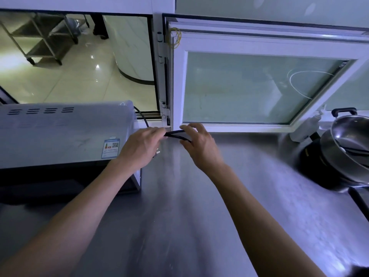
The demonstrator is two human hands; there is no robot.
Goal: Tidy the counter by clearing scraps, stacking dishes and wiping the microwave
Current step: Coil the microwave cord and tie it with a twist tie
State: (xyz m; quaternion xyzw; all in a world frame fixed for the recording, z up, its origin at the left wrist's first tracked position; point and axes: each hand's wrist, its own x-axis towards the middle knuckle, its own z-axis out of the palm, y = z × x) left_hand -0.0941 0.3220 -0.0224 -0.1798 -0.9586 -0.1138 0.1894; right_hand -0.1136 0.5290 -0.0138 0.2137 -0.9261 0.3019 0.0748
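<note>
1. Power cord (177,135): black, doubled into a narrow loop, hanging just above the far edge of the counter (199,206) between both hands; a further length (142,116) is curving up behind the microwave's rear right corner.
2. Left hand (139,146): fingers curling round one end of the folded cord, gripping it beside the microwave's right side; a pale plug tip (157,151) is showing just below the fingers.
3. Right hand (199,144): thumb and fingertips pinching the other end of the loop, remaining fingers sitting loosely bent.
4. Microwave (60,132): grey-white casing, standing at the counter's far left, vent slots running along its top, a blue-bordered label (110,147) sticking near its right edge, dark front facing the person.
5. Steel pots (347,148): sitting stacked at the counter's right edge, well apart from both hands.
6. Window (259,86): white-framed pane standing swung open behind the far edge.
</note>
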